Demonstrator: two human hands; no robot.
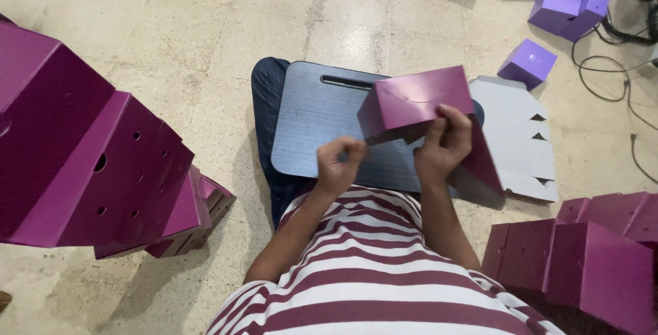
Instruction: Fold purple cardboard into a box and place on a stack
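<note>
Head view:
- The right hand point(444, 144) grips a half-folded purple box point(419, 105) by its lower edge, thumb and fingers closed on the card, holding it up just above the grey lap desk point(322, 126) that rests on the person's legs.
- The left hand point(338, 164) is curled almost to a fist just beside the box's lower left corner. Whether it pinches a small flap there or holds nothing, I cannot tell.
- The box has its sides and a tucked end already standing, but one panel hangs loose below the right hand, so I judge this piece partly formed and not yet closed.
- Under it, to the right, a flat white-faced box blank point(517, 136) lies on the floor, unfolded.
- A stack of folded dark purple boxes point(96, 164) sits at the left, and another pile of purple boxes point(589, 253) at the lower right; these look finished.
- Smaller lilac boxes point(555, 6) lie scattered on the floor at the top right, near some black cables point(603, 68).
- Judging by this, much of the work is done, with at least the held box and the flat blank left.
</note>
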